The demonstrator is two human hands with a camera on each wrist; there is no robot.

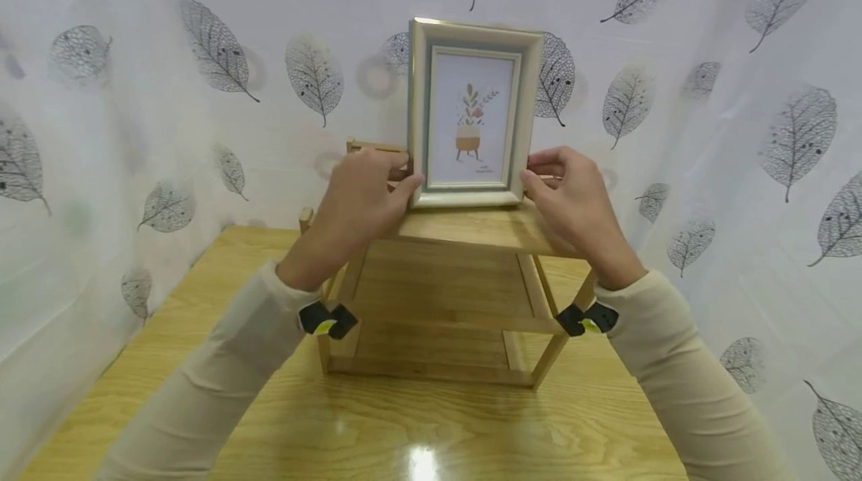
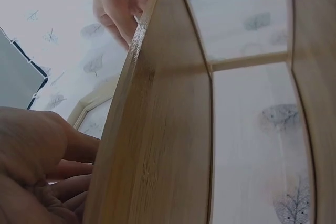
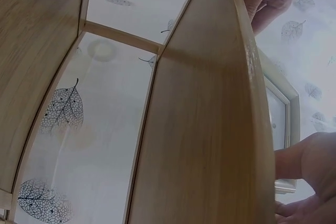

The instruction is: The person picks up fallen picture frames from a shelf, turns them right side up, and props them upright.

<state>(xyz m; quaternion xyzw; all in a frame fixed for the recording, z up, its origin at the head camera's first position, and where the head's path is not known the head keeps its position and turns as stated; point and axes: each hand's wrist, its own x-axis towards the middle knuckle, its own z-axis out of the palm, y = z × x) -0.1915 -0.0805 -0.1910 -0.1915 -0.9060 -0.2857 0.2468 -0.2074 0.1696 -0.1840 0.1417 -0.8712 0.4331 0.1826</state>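
Observation:
A cream picture frame [image 1: 474,118] stands upright on the top board of a small wooden shelf [image 1: 471,228]. Behind its glass is a print of a potted plant. My left hand [image 1: 367,189] pinches the lower left side, thumb on the front edge and fingers reaching behind. On the opposite side, my right hand [image 1: 575,193] pinches the lower right edge in the same way. From below, the left wrist view shows the shelf board [image 2: 157,114] covering most of the picture frame [image 2: 94,103]. Only one side of the frame [image 3: 289,114] shows past the board in the right wrist view.
The shelf stands on a wood-grain table [image 1: 417,421], with a lower board [image 1: 431,346] beneath the top one. A short rail [image 1: 377,146] rises at its back left. White curtains with leaf prints [image 1: 310,77] hang behind and on both sides.

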